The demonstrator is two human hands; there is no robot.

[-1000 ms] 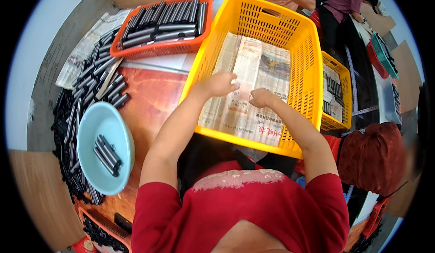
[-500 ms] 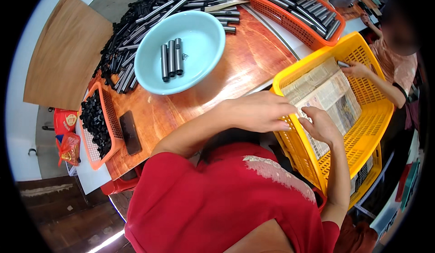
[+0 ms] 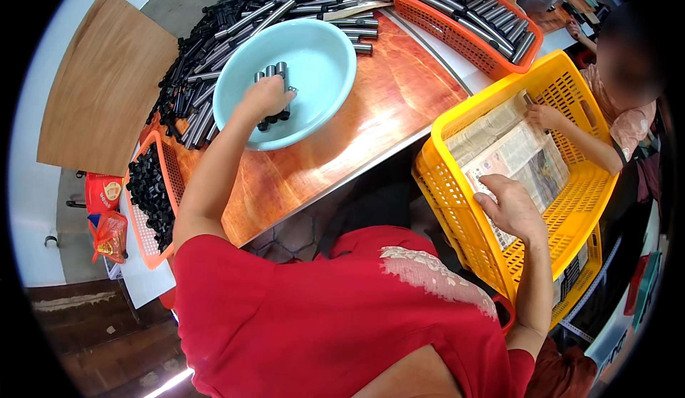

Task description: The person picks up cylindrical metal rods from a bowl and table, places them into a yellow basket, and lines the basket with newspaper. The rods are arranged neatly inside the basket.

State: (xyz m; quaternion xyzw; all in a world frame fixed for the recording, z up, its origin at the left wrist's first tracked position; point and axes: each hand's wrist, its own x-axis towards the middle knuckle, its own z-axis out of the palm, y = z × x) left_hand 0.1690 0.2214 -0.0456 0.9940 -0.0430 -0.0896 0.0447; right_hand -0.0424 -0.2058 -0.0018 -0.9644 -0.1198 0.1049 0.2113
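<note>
In the light blue basin [image 3: 325,70] lie a few metal tubes [image 3: 281,68] with black ends. My left hand [image 3: 267,98] reaches down over them, its fingers curled round their middles, partly hiding them. Small dark bits beside the tubes are too small to name. At the right, my right hand [image 3: 512,207] hovers inside the near side of a yellow plastic basket [image 3: 457,202]. Its thumb and fingers are apart with nothing between them. Printed newspaper [image 3: 531,157] lines the basket floor under that hand.
Another person's hand [image 3: 546,117] reaches into the yellow basket from the right, with a tube end at its fingers. An orange basket of tubes [image 3: 467,23] stands behind. Loose tubes [image 3: 242,27] heap beyond the basin. A pink basket [image 3: 171,173] holds black pieces at the left.
My left hand has left the yellow basket's rim and moved left into the basin onto the tubes. My right hand stays over the basket. The other person's hand has shifted slightly left.
</note>
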